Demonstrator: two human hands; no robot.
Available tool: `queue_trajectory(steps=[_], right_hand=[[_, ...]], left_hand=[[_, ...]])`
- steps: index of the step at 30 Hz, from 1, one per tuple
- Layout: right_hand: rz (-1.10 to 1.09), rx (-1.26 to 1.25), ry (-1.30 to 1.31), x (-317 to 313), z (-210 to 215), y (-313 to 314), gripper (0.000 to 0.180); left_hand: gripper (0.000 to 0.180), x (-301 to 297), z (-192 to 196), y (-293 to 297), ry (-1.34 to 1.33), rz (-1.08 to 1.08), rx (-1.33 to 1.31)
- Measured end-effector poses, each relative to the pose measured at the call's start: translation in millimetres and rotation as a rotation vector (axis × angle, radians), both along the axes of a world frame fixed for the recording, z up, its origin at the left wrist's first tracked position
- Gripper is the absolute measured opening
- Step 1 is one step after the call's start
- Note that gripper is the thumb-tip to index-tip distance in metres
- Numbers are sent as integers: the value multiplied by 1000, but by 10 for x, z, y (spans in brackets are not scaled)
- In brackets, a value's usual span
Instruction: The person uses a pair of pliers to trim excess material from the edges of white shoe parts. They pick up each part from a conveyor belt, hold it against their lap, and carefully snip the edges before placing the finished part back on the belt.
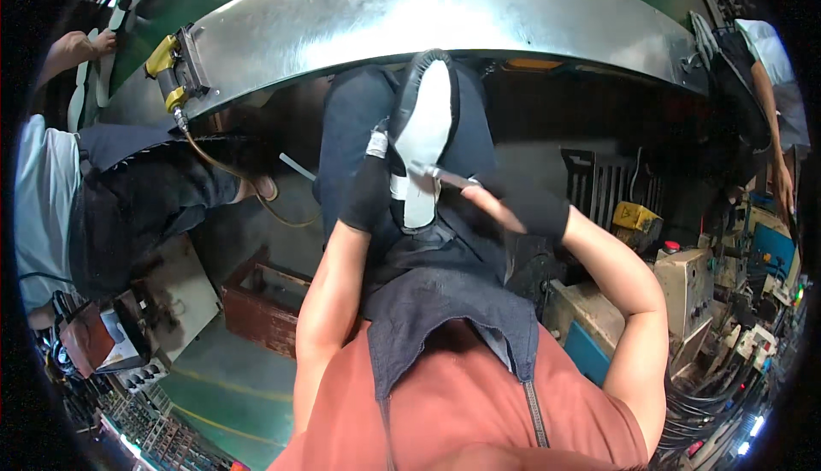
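Note:
A black shoe upper with a white sole-side board (428, 116) lies bottom up across my lap, its toe pointing away against the bench edge. My left hand (370, 182), in a black glove with white-wrapped fingertips, closes round its left side near the heel. My right hand (505, 206), also in a black glove with bare fingers, is closed on a slim metal hand tool (451, 177). The head of that tool is over the white board towards the heel. Blur hides its exact kind and whether it touches the board.
A curved metal bench (428, 9) spans the far side. A yellow air tool (167, 69) with a hose sits at its left end. Co-workers sit left (128, 206) and right (761, 86). A reddish-brown crate (265, 304) stands left, and machines with cables (688, 291) stand right.

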State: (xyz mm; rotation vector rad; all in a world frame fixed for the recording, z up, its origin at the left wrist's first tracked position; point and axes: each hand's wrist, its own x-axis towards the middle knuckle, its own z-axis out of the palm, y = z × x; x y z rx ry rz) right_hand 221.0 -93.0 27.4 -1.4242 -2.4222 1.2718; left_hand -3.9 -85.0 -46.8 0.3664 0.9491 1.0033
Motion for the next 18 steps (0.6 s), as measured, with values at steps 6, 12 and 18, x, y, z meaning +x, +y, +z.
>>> queue_trajectory(steps=[6,12,18], right_hand=[[121,131,-247,-36,390,326,43],[87,397,-99,177,-415,328,46],[283,149,-234,335,128,512,45]], left_hand=[[52,241,159,42,14,-142,69],[44,326,-585,-32,438,-86,302],[38,239,-503,23,823,-91,623]])
